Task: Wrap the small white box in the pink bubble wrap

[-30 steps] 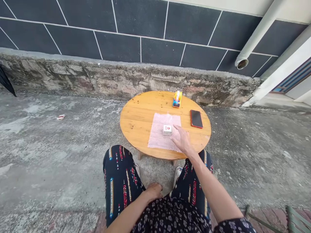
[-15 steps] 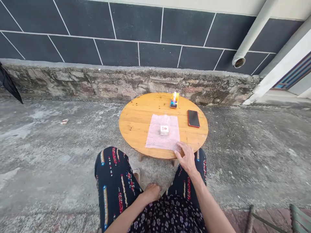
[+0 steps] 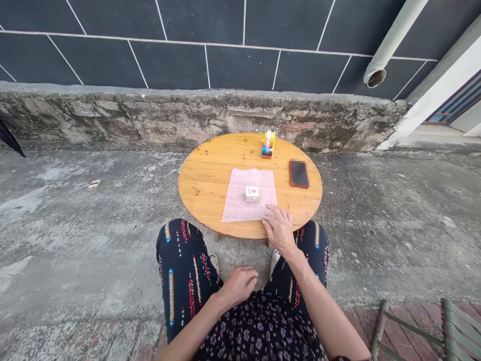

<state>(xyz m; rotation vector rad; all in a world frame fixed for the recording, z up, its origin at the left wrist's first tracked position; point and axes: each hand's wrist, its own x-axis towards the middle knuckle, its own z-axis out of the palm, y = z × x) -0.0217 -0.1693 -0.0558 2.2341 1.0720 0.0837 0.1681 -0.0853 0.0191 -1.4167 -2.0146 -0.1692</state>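
A sheet of pinkish bubble wrap lies flat on the round wooden table. Near its middle sits a small white box with a red mark and dark print. My right hand rests at the sheet's near right corner, fingers stretched out over its edge and thumb a little apart. Over my lap, off the table, hovers my left hand; its fingers are loosely curled together and nothing shows in them.
A yellow and blue tape dispenser stands at the table's far edge. A phone in a red case lies to the right. Beyond the table runs a stone-based wall with a pipe. A green chair is at lower right.
My left hand has risen from my lap toward the table. My right hand has slid slightly forward and left over the sheet's corner. The view has shifted a little downward.
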